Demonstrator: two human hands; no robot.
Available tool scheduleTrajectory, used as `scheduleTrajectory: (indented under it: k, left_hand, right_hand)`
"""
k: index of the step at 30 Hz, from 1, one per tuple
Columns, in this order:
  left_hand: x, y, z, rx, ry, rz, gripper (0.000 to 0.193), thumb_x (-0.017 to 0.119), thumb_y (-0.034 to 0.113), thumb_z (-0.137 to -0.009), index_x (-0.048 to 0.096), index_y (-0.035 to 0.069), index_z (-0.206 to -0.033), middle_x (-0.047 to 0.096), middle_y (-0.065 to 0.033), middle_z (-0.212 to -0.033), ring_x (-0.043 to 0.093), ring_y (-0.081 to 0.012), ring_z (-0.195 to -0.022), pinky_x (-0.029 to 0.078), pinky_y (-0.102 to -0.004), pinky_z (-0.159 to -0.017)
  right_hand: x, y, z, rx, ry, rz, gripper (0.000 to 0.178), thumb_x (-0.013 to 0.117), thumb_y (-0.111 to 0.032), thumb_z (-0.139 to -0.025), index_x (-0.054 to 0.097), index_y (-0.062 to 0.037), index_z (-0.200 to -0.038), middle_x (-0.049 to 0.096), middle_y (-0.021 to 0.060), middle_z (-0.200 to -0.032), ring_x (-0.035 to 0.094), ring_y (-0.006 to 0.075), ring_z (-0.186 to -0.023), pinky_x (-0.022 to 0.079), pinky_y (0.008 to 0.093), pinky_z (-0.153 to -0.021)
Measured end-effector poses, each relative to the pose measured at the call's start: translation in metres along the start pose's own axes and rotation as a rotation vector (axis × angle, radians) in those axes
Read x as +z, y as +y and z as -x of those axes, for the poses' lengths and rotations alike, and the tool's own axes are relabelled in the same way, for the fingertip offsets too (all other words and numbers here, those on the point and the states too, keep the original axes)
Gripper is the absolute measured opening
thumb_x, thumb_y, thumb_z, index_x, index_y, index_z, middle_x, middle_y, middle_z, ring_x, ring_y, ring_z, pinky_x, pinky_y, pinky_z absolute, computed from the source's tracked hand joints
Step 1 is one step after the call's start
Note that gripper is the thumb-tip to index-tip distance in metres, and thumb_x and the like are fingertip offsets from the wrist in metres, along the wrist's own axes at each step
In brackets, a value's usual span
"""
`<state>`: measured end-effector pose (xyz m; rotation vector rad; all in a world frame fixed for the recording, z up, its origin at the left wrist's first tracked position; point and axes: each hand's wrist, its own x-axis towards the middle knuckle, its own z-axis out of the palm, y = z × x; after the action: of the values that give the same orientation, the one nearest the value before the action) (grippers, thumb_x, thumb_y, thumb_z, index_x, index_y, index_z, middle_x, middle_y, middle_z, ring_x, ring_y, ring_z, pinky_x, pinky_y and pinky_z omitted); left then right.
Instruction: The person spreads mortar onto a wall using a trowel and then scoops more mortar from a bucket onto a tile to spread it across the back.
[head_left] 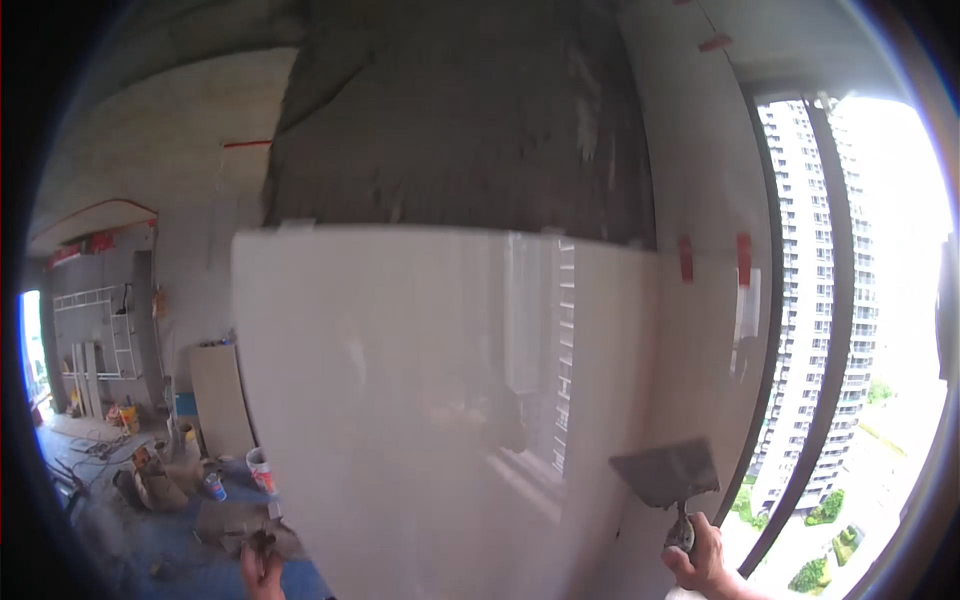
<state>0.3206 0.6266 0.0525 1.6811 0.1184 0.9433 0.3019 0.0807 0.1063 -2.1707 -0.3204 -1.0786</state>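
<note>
Grey-smeared trowel point(668, 472) lower right: our right hand point(700, 560) wraps fingers tight round its handle, blade up against tile point(420, 400). Our left hand point(262, 568) at bottom edge, fingers curled on dark lump, likely mortar. Glossy white tile fills centre, standing on wall; we judge it heavy, stiff, slippery, brittle, best gripped by edges. Beyond, upper centre: bare grey mortar point(450, 120). Far left: buckets point(260, 468), window point(860, 300) right.
</note>
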Motion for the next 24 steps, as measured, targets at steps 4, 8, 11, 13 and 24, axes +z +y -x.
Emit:
scheduleTrajectory:
  k: [4, 8, 11, 13, 24]
  left_hand:
    - [-0.003, -0.11, 0.034, -0.253, 0.129, -0.266, 0.046, 0.06, 0.027, -0.093, 0.051, -0.005, -0.125, 0.057, -0.0155, -0.125, 0.053, -0.0239, -0.113, 0.041, -0.0366, -0.098]
    - [0.015, -0.094, 0.028, -0.467, 0.148, -0.557, 0.048, 0.066, 0.029, -0.085, 0.057, -0.003, -0.119, 0.062, -0.0188, -0.118, 0.057, -0.0287, -0.11, 0.044, -0.0402, -0.095]
    - [0.003, -0.049, 0.001, -0.42, 0.123, -0.614, 0.047, 0.066, 0.029, -0.086, 0.057, -0.003, -0.119, 0.062, -0.0188, -0.118, 0.057, -0.0287, -0.11, 0.044, -0.0403, -0.095]
    - [-0.001, -0.031, -0.01, -0.394, 0.093, -0.645, 0.047, 0.065, 0.029, -0.086, 0.057, -0.003, -0.119, 0.062, -0.0188, -0.118, 0.057, -0.0288, -0.11, 0.044, -0.0403, -0.095]
    - [-0.128, 0.068, 0.067, -0.416, 0.235, -0.796, 0.046, 0.064, 0.029, -0.086, 0.058, -0.003, -0.118, 0.062, -0.0187, -0.117, 0.058, -0.029, -0.108, 0.045, -0.0405, -0.094]
  right_hand:
    - [-0.012, -0.018, -0.083, 0.153, 0.079, -0.433, 0.052, 0.06, -0.048, -0.09, 0.049, 0.0016, -0.099, 0.053, 0.0046, -0.075, 0.051, 0.014, -0.061, 0.043, 0.0281, -0.053]
    - [-0.02, -0.048, -0.141, 0.315, -0.086, -0.928, 0.048, 0.067, -0.044, -0.086, 0.048, -0.0037, -0.101, 0.047, -0.0005, -0.077, 0.045, 0.0081, -0.061, 0.04, 0.0229, -0.051]
    - [-0.046, -0.077, -0.181, 0.499, -0.185, -1.031, 0.047, 0.071, -0.041, -0.082, 0.051, -0.0032, -0.101, 0.048, 0.0003, -0.077, 0.046, 0.0095, -0.06, 0.041, 0.0247, -0.052]
    - [-0.053, -0.093, -0.214, 0.359, -0.255, -1.392, 0.051, 0.067, -0.047, -0.084, 0.053, -0.0027, -0.104, 0.051, 0.0025, -0.074, 0.049, 0.012, -0.058, 0.042, 0.0261, -0.049]
    - [-0.01, -0.214, -0.321, 0.551, -0.388, -1.962, 0.019, 0.054, -0.023, -0.085, 0.041, -0.013, -0.077, 0.034, -0.0017, -0.063, 0.035, 0.0098, -0.047, 0.033, 0.0283, -0.046]
